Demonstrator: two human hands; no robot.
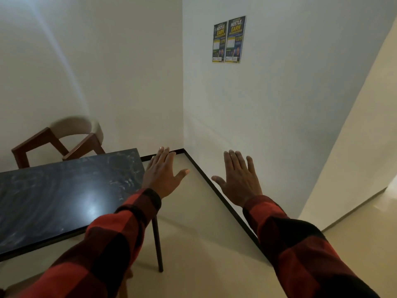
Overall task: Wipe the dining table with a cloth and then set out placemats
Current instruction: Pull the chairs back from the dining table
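Note:
A dark marble-patterned dining table [64, 190] with thin black legs fills the lower left, its top bare and glossy with a light glare. My left hand [163, 173] is stretched out flat, fingers straight, beside the table's right far corner and holding nothing. My right hand [238, 179] is also held out flat with spread fingers, over the floor near the wall, empty. Both arms wear red and black checked sleeves. No cloth or placemat is in view.
A wooden chair [60, 143] with a curved pale backrest stands behind the table against the left wall. White walls meet in a corner ahead, with a black skirting [214, 188] along the floor. Two posters [229, 39] hang on the right wall.

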